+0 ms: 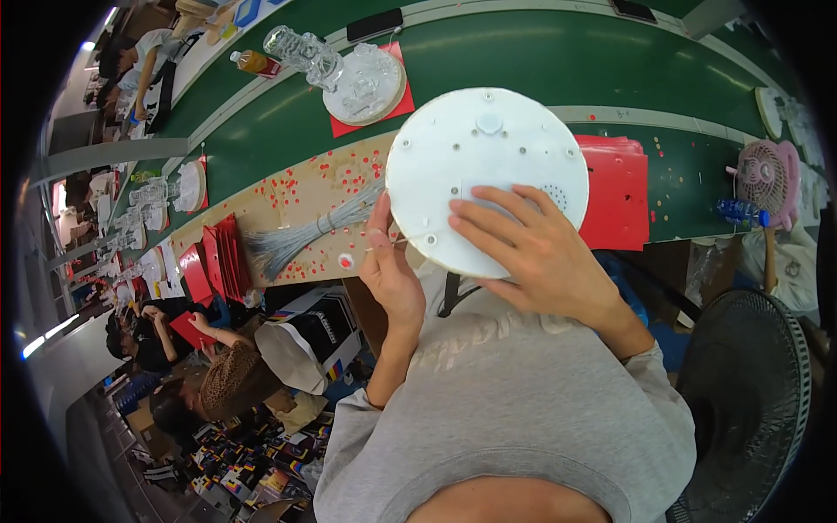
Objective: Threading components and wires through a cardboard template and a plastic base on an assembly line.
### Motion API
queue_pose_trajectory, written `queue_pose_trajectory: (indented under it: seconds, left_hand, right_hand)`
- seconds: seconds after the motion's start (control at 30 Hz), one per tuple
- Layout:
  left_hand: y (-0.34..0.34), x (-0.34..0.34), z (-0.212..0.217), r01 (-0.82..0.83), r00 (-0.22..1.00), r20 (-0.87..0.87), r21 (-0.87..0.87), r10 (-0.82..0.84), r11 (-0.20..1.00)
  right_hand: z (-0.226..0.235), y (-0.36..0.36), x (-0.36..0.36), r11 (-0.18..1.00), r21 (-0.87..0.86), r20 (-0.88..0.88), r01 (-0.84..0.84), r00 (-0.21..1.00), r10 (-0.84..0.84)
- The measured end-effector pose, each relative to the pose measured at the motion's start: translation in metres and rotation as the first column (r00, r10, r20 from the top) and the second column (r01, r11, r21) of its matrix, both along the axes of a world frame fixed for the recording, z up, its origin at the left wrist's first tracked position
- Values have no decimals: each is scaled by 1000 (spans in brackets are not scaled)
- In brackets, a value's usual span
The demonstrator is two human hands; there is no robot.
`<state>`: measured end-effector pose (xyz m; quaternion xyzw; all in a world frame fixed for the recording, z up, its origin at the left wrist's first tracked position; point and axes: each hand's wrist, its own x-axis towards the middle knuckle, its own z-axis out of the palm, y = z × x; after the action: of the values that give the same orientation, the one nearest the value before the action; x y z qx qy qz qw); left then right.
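A white round disc (436, 166) with small holes, screws and a round speaker-like grille is held up in front of my chest. My left hand (394, 277) is closed at its left edge, with part of the fingers hidden. A thin pale strip or wire (408, 238) runs from these fingers to the disc's lower left. My right hand (532, 253) lies on the lower right of the disc's face, fingers stretched out and apart, thumb by the lower rim.
A bundle of grey wire ties (301, 234) and red sheets (231, 261) lie on the bench's left. More red sheets (615, 192) are at right. Beyond stands a disc with clear plastic parts (370, 83). Fans (741, 392) are at right; co-workers (227, 383) sit at left.
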<state>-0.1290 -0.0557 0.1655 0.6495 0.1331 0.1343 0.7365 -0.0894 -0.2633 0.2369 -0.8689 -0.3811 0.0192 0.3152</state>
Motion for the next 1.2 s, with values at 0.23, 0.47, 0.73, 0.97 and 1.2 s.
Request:
queue_pose_trajectory:
  seconds: [0.23, 0.47, 0.73, 0.97, 1.2]
  left_hand:
    - [11, -20, -14, 125, 992, 62, -353, -110, 927]
    - [61, -28, -19, -109, 994, -19, -324, 108, 940]
    - [49, -18, 36, 210, 977, -146, 749, -152, 629]
    - [31, -21, 21, 53, 987, -158, 365, 6, 930]
    - [15, -25, 20, 36, 962, -268, 322, 55, 946]
  right_hand:
    - [0, 20, 3, 998, 67, -12, 20, 1000, -19]
    - [-13, 29, -2, 987, 142, 0, -81, 997, 81]
    - [-15, 38, -3, 992, 97, 81, -78, 994, 70]
    - [-15, 17, 4, 924, 375, 167, -74, 986, 11]
    - [-180, -59, -9, 339, -115, -155, 934, 320, -935]
